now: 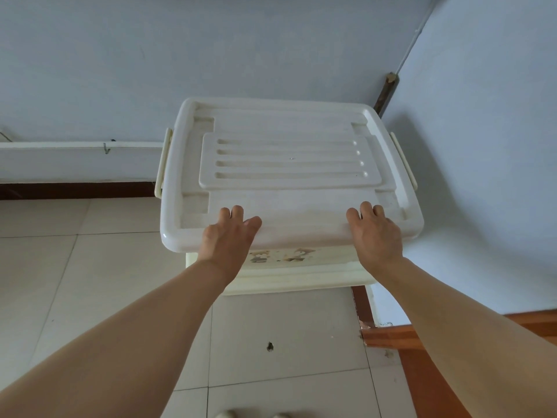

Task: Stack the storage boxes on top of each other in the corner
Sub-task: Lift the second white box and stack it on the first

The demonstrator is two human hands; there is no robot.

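Two boxes stand in the corner, the top box (pixel 289 164) on the lower box (pixel 280 267), whose near rim juts out beneath it. The left hand (pixel 227 236) and the right hand (pixel 375 233) both rest on the near edge of the lid (pixel 286 140), well apart from each other. The fingers (pixel 235 212) of each hand lie fairly straight and close together on the lid, with the left thumb spread out to the right; nothing is pinched. Whether the palms press or only touch cannot be told.

The top box looks shifted toward the far wall (pixel 211 55) relative to the lower box, so the stack may not be squarely seated. A push from the near edge could slide it further off, or jam its far right corner against the right wall (pixel 482 146) and twist it. Pressing down on the near rim alone could tip the far side up, if the lower lid gives. The side latches (pixel 161 164) overhang; one could catch. The smooth tile floor (pixel 90 282) may let the whole stack skid.
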